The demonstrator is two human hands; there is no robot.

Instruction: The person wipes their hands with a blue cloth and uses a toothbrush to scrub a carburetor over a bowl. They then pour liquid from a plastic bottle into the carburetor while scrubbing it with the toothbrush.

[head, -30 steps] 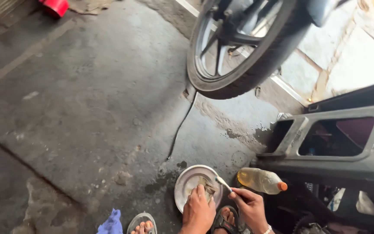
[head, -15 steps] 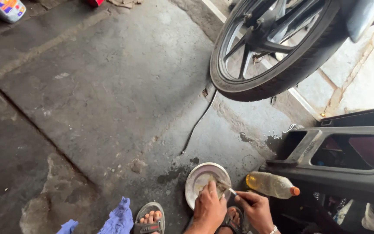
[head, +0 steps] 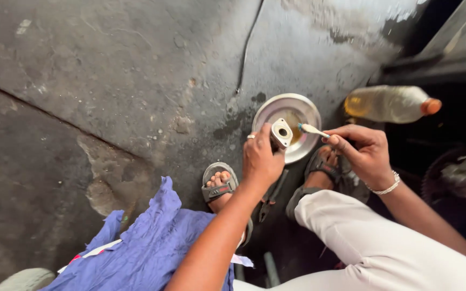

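Note:
My left hand (head: 261,160) grips a small silver metal part (head: 282,133) with a round hole in its face, holding it over a shallow metal bowl (head: 276,108) on the concrete floor. My right hand (head: 363,153), with a bracelet on the wrist, holds a small brush (head: 313,129) whose bristle end points at the metal part. The bowl has yellowish liquid in its middle. Both my sandalled feet sit just below the bowl.
A plastic bottle (head: 389,104) of yellowish liquid with an orange cap lies right of the bowl. Pliers (head: 269,198) lie between my feet. A blue cloth (head: 146,248) lies at lower left. Dark vehicle bodywork (head: 449,48) fills the right side. A black cable (head: 246,48) runs up the floor.
The view has dropped and closed in on my hands; the motorcycle wheel has left the frame. My hands stay over the bowl with the part and brush.

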